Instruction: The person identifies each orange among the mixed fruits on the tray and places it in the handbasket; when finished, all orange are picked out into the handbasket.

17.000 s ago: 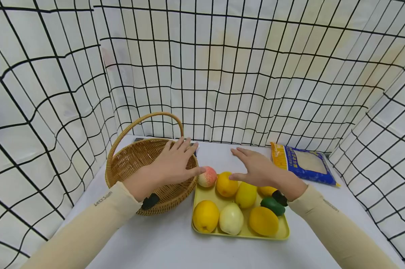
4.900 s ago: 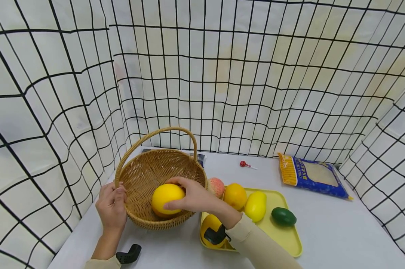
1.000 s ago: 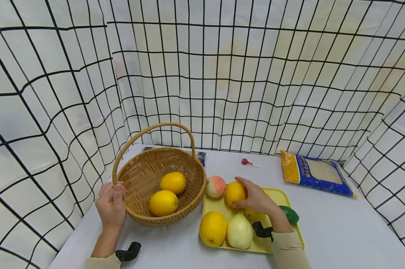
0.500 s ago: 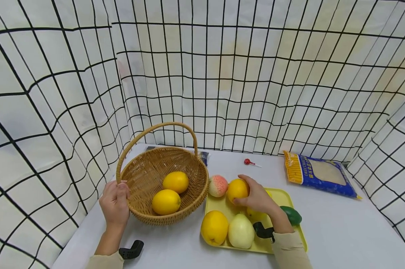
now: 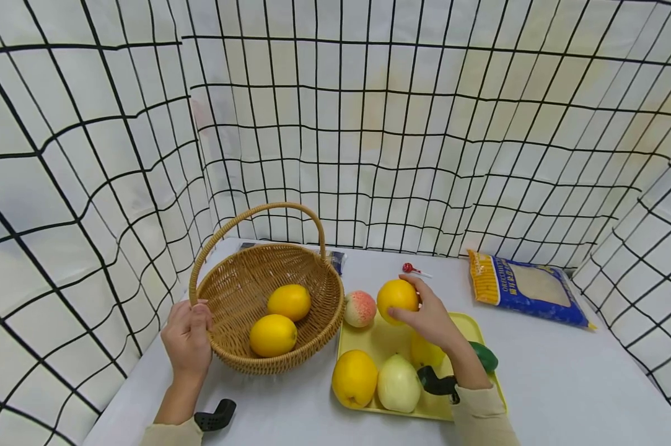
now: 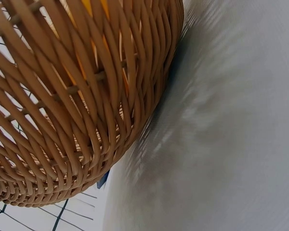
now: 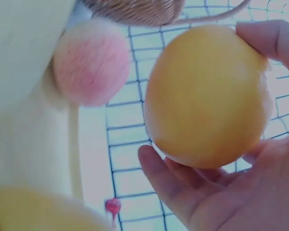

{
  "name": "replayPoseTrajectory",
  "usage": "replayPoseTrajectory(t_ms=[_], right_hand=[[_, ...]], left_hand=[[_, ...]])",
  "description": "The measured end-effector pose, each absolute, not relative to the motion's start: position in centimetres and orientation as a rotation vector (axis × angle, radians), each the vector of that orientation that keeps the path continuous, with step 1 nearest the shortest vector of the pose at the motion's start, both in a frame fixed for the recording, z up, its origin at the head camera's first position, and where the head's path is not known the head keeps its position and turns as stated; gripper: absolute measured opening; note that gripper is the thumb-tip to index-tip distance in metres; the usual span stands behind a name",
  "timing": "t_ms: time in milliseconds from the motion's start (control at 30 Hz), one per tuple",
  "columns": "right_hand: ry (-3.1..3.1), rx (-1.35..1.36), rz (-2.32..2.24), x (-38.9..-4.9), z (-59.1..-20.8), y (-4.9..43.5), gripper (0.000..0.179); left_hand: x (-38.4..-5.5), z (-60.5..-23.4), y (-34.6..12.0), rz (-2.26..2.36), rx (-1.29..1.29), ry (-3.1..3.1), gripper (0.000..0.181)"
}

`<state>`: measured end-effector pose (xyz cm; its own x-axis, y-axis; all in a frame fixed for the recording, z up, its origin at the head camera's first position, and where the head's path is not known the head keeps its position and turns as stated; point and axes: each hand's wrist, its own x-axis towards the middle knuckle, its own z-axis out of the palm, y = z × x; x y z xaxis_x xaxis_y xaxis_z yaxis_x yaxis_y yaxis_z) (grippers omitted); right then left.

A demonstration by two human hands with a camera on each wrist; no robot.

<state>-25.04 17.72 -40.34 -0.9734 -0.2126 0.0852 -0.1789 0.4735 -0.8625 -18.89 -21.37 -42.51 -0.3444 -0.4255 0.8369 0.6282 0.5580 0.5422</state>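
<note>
My left hand point(image 5: 188, 337) grips the wicker basket point(image 5: 237, 279) where its handle meets the rim on the left side. Two yellow-orange fruits point(image 5: 273, 335) lie inside the basket; the left wrist view shows its woven side point(image 6: 82, 110) close up. My right hand point(image 5: 432, 319) holds an orange point(image 5: 398, 301) between thumb and fingers, raised over the back of the yellow tray point(image 5: 388, 344). The right wrist view shows the orange point(image 7: 207, 96) in the fingers. On the tray are a peach point(image 5: 360, 308), a large yellow fruit point(image 5: 354, 378), a pale green pear point(image 5: 399, 384) and a yellow fruit point(image 5: 426, 351) partly behind my wrist.
A dark green fruit point(image 5: 483, 357) lies at the tray's right edge, partly behind my forearm. Behind the tray are a red lollipop point(image 5: 408, 267) and, further right, a blue and yellow bag point(image 5: 527, 288). Black netting over white cloth point(image 5: 391, 142) surrounds the table.
Earlier, both hands hovered with fingers spread. Since then, two fruits went from tray to basket and my left hand took hold of the basket. In the last half second the orange rose off the tray.
</note>
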Motion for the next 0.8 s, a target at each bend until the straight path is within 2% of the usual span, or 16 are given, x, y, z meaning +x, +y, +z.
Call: replayPoseTrajectory(t_ms=[400, 800], right_hand=[[2.531, -0.425, -1.851, -23.4, -38.2, 15.5, 0.074], [2.413, -0.501, -2.071, -22.3, -38.7, 11.5, 0.074]], left_hand=[[-19.0, -42.8, -21.6, -1.102, -0.185, -1.565, 0.045], [-19.3, -42.9, -21.5, -1.133, -0.19, -1.531, 0.047]])
